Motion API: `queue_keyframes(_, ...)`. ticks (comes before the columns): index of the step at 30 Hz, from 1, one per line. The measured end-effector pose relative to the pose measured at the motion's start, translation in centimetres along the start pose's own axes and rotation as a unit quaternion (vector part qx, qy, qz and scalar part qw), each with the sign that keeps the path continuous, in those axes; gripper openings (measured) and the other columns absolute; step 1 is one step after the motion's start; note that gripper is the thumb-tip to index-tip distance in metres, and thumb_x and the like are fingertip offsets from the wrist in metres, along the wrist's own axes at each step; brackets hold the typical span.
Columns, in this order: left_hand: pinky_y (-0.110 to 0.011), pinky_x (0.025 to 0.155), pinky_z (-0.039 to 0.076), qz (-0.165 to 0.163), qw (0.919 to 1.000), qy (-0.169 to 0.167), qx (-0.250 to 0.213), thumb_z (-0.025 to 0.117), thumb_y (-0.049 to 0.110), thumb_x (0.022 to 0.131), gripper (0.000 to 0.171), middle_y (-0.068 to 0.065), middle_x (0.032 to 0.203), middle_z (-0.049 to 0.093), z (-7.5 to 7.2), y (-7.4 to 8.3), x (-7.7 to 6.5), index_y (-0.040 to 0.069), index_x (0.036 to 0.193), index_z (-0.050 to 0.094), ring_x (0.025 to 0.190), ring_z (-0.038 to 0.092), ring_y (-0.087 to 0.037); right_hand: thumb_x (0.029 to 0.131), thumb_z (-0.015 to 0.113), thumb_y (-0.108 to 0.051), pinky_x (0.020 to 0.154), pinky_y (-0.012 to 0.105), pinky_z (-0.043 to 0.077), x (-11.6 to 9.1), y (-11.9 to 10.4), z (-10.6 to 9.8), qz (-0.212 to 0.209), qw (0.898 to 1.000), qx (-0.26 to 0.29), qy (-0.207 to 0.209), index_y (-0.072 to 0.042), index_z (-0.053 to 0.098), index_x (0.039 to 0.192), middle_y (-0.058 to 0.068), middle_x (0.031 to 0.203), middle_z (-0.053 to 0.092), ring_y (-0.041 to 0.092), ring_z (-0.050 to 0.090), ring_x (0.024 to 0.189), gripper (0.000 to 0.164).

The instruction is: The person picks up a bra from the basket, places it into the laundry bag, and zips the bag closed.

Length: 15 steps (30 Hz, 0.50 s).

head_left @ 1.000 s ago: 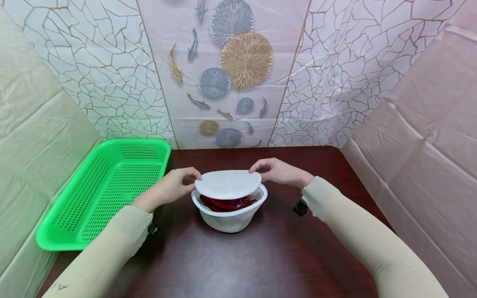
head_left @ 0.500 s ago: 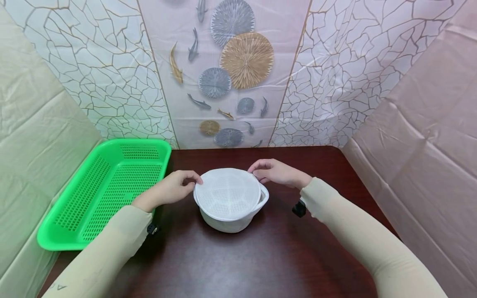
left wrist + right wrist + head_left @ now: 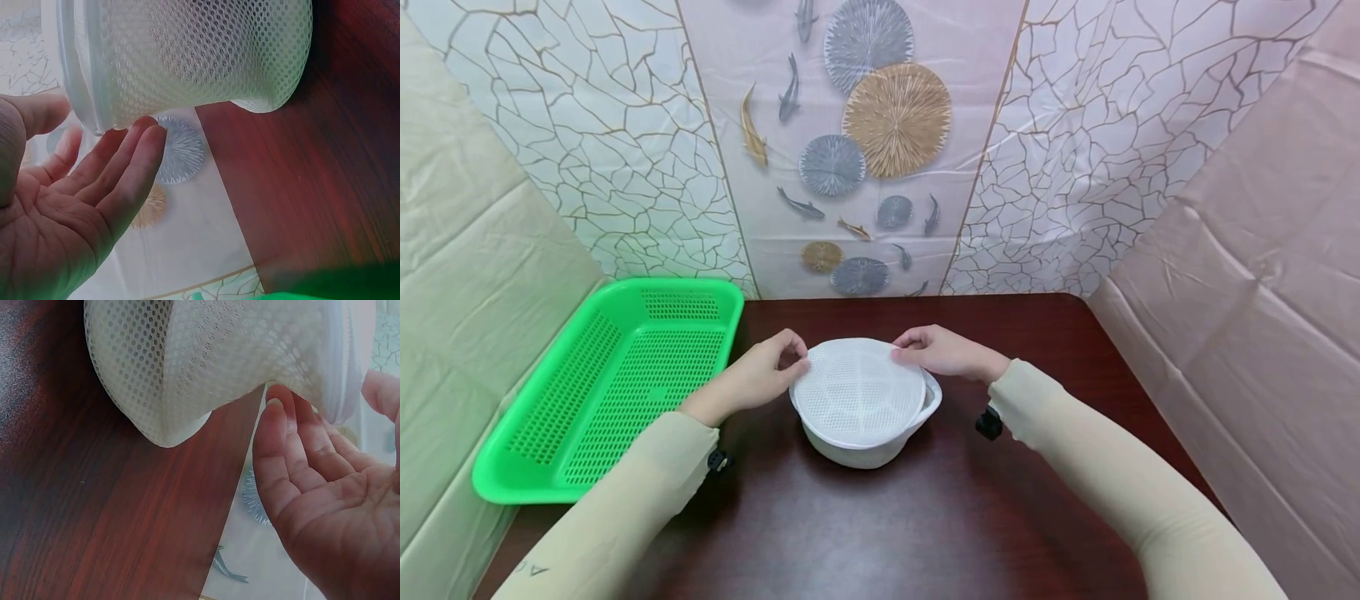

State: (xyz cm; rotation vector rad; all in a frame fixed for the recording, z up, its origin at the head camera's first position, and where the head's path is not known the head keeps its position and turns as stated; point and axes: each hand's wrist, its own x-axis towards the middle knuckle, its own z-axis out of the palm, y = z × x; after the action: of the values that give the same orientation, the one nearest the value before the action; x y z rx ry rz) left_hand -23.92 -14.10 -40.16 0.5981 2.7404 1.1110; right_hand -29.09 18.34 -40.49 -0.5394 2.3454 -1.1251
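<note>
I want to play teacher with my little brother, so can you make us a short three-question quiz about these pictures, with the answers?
1. Pick one: what do the left hand and right hand both touch?
A) the green basket
B) the white mesh bag
C) the table
2. True or false: the green basket is on the person's right side.
3. Fill in: on the back wall, near the round shapes, there are gold and grey ____.

Key:
1: B.
2: False, the green basket is on the left.
3: Fish.
</note>
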Motion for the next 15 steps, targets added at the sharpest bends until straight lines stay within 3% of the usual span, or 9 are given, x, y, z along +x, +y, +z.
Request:
queue_keyframes(6,-0.039,0.084,0.051,-0.011,0.9998,-0.015,0.002,0.06,0.025,0.096,0.04,-0.011,0.119,0.061,0.26,0.1,0.16,0.009,0.131,0.051,0.101,0.062,-0.024,0.092,0.064,-0.041,0.085,0.034,0.046,0.04,0.06,0.18,-0.008,1.0,0.009,-0.014,-0.013,0.063,0.116,0.002,0.108,0.065,0.018,0.059,0.098,0.037)
queue_keyframes(15,-0.039,0.086,0.05,0.002,0.9998,-0.02,0.002,0.061,0.021,0.096,0.033,-0.01,0.116,0.063,0.4,0.56,0.03,0.008,0.125,0.056,0.102,0.062,-0.022,0.093,0.065,-0.037,0.084,0.034,0.047,-0.2,-0.25,0.47,-0.008,1.0,0.007,-0.028,-0.011,0.062,0.113,0.004,0.105,0.065,0.018,0.06,0.095,0.033)
